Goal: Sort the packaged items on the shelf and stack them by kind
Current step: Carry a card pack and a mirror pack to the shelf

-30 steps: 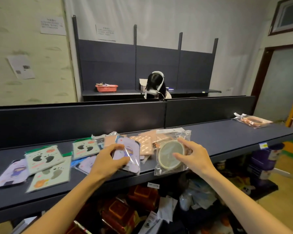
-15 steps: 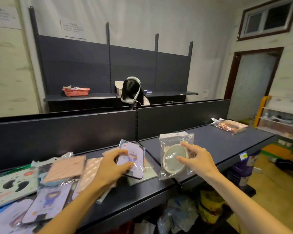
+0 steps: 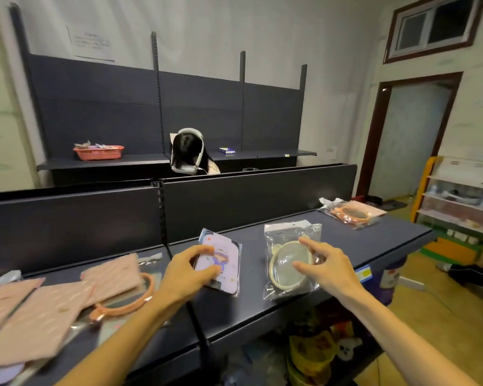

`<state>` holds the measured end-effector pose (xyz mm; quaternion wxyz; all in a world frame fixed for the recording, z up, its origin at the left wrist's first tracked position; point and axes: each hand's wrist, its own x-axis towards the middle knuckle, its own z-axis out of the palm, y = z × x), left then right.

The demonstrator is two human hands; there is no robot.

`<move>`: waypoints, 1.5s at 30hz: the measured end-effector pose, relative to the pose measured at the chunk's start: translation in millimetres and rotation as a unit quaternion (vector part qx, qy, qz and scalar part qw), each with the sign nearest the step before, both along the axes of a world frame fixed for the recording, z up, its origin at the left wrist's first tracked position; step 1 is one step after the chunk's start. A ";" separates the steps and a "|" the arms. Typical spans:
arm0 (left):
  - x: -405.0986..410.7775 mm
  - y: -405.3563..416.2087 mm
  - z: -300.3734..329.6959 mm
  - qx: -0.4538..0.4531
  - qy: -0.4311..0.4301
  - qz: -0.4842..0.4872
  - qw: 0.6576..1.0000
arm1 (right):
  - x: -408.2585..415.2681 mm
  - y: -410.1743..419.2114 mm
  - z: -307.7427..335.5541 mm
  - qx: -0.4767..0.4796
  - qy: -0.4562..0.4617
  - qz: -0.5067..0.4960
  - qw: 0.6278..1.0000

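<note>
Both held packets have travelled rightward along the dark shelf [image 3: 304, 296] since the earlier frames, past the seam between the two shelf sections, and the pile of pink packs now lies well to the left of the hands.

The left hand [image 3: 187, 270] grips one lilac card packet [image 3: 221, 260] between thumb and curled fingers, the packet tilted up off the shelf at its far edge. The right hand [image 3: 326, 267] pinches one clear bag holding a cream bear-eared round mirror [image 3: 289, 264]; thumb and forefinger close on the bag's right side, and its lower edge sits near the shelf's front lip.

To the left lie three pink packs [image 3: 67, 299], overlapping one another, with one orange-rimmed mirror [image 3: 129, 302] partly under them. A scrap of lilac packet [image 3: 0, 376] shows at the bottom left corner. At the far right end of the shelf sits one bagged orange mirror on a pink pack [image 3: 354, 214], well apart from both hands.

Behind the divider another person [image 3: 188, 153] wearing a white headset bends over the rear shelf, where one red basket [image 3: 98, 152] and one small blue box [image 3: 227, 151] stand.
</note>
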<state>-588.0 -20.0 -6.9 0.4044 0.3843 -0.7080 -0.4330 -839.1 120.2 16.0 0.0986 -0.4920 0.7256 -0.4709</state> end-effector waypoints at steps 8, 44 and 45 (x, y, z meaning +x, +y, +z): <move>-130.2 30.4 -7.2 0.007 0.022 0.006 1.000 | -133.9 35.7 0.2 0.010 0.007 0.010 1.000; -450.3 -82.3 -28.7 0.031 -0.011 0.108 0.994 | -484.3 -146.0 8.2 -0.008 -0.018 0.127 0.992; -458.2 -83.6 -28.8 0.032 -0.014 0.116 0.993 | -493.7 -151.4 10.1 -0.004 -0.023 0.138 0.990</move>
